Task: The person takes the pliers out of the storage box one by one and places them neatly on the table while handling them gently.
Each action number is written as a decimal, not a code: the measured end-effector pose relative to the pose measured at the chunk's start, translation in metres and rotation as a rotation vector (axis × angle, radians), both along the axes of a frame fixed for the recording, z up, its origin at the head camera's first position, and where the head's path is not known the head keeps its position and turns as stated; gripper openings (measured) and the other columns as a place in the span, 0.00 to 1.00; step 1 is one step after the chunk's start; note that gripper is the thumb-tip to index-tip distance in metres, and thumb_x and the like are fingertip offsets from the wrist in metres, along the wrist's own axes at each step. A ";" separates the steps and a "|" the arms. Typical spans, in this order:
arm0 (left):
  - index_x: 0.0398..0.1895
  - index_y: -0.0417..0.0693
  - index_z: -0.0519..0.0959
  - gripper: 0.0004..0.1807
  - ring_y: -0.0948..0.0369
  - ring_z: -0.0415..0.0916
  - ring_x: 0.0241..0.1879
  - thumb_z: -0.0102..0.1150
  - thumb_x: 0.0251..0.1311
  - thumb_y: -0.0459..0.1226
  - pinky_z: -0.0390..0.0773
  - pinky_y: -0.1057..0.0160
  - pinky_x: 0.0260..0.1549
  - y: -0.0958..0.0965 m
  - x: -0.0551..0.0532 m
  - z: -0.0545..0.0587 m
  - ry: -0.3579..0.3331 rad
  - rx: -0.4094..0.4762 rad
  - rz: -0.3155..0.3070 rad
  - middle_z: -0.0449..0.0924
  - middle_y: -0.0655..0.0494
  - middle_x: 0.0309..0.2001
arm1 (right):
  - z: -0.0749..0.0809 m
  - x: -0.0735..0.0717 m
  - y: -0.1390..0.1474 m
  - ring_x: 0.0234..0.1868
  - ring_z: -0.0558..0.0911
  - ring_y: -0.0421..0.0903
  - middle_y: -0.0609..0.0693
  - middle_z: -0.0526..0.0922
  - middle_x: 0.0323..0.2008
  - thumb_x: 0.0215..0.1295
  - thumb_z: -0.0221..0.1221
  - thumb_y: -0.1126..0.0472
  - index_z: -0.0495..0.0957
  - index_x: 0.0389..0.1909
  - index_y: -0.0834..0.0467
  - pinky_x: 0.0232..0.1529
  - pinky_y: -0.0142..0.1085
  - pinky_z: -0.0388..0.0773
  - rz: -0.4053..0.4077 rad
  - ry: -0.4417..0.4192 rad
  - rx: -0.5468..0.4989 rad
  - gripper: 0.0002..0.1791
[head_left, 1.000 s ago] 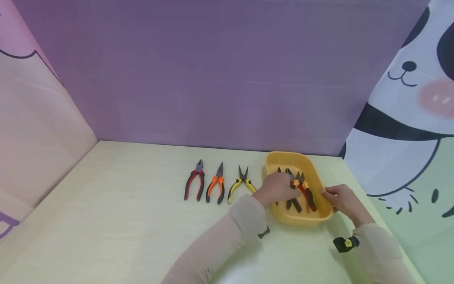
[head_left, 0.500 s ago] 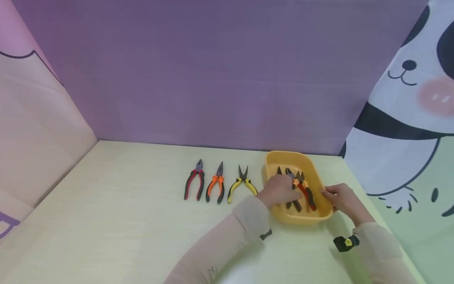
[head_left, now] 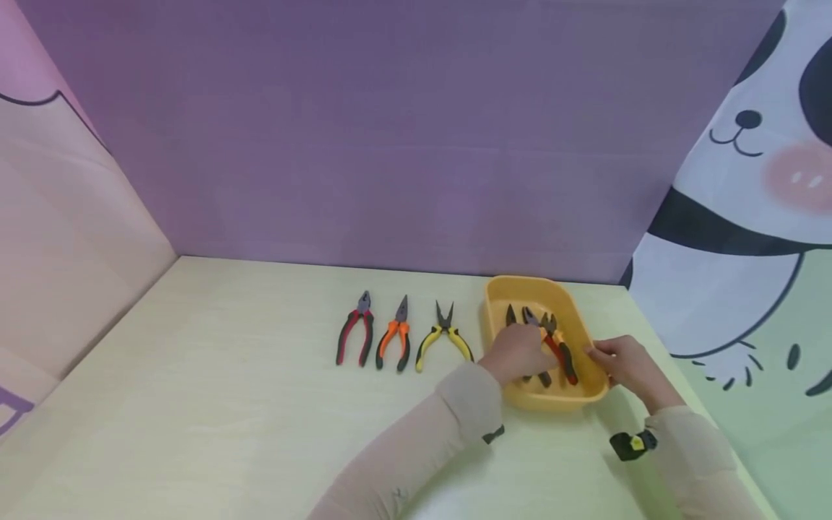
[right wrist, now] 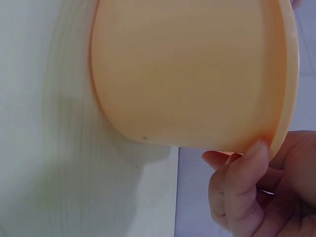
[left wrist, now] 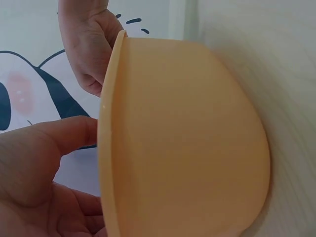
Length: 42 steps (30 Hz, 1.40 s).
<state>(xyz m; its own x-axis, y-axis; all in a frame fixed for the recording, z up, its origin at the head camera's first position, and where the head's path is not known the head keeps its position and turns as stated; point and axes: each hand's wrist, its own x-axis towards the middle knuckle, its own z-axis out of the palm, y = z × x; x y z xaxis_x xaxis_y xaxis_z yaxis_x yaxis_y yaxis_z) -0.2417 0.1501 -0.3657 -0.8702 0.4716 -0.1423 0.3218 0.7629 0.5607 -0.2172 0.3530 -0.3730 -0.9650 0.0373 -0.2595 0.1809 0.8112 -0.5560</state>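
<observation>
A yellow-orange plastic basket [head_left: 552, 401] stands at the table's right side with several pliers inside. My right hand [head_left: 629, 367] pinches its right rim; in the right wrist view, the thumb and fingers [right wrist: 242, 190] clasp the rim's corner. Over the basket's left side my left hand [head_left: 516, 352] reaches in, above the pliers' handles. Its fingertips are hidden behind the wall in the left wrist view, so any grip there cannot be seen. Dark pliers tips [head_left: 510, 313] show beyond that hand. Pliers with red-and-black handles [head_left: 565, 361] lie to its right.
Left of the basket, three pliers lie in a row: red-and-black [head_left: 355, 331], orange-and-black [head_left: 394, 336] and yellow-and-black [head_left: 445, 338]. A purple backdrop [head_left: 390, 144] rises behind the table [head_left: 195, 390], and a panda-printed panel [head_left: 721, 303] stands at the right.
My left hand has shifted slightly right and down inside the basket, uncovering more of the pliers tips at the left. The right hand and basket stay almost in place.
</observation>
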 end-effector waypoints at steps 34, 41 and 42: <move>0.17 0.55 0.76 0.19 0.67 0.70 0.24 0.61 0.55 0.56 0.69 0.68 0.24 0.031 0.003 -0.007 0.127 -0.169 0.007 0.76 0.64 0.23 | 0.002 0.002 -0.001 0.27 0.78 0.44 0.60 0.82 0.35 0.72 0.49 0.58 0.74 0.50 0.74 0.29 0.38 0.79 0.016 0.015 -0.002 0.21; 0.30 0.54 0.80 0.18 0.66 0.70 0.26 0.59 0.55 0.58 0.71 0.67 0.28 0.037 0.002 -0.006 0.095 -0.172 0.043 0.77 0.63 0.26 | 0.001 0.002 -0.002 0.27 0.77 0.44 0.60 0.82 0.35 0.72 0.49 0.59 0.73 0.51 0.75 0.29 0.37 0.79 0.009 0.006 -0.002 0.21; 0.32 0.54 0.81 0.18 0.65 0.70 0.26 0.59 0.55 0.58 0.72 0.67 0.30 0.038 0.002 -0.006 0.087 -0.172 0.050 0.77 0.62 0.27 | 0.002 0.002 -0.002 0.27 0.77 0.44 0.60 0.82 0.34 0.72 0.49 0.59 0.73 0.51 0.75 0.29 0.37 0.79 0.016 0.012 0.000 0.21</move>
